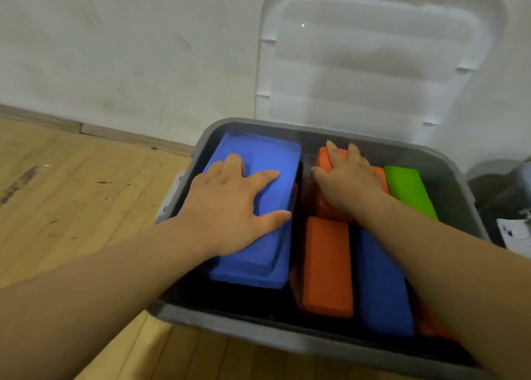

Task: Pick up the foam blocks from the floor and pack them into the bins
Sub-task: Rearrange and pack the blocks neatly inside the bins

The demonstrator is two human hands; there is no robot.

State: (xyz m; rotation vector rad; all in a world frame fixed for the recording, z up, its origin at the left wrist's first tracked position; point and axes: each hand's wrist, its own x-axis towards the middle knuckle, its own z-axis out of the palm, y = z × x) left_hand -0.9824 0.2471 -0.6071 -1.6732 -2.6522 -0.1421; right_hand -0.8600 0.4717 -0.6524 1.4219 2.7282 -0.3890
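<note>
Head view: blue block (268, 157) lies under the left grip (230, 207).

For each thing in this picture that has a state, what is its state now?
Bin: open, holding blocks.
Lid: upright behind the bin, against the wall.
Left hand: flat, pressing on the top blue block.
Right hand: on the far orange block; grip unclear.
Green block: lying in the bin.
</note>
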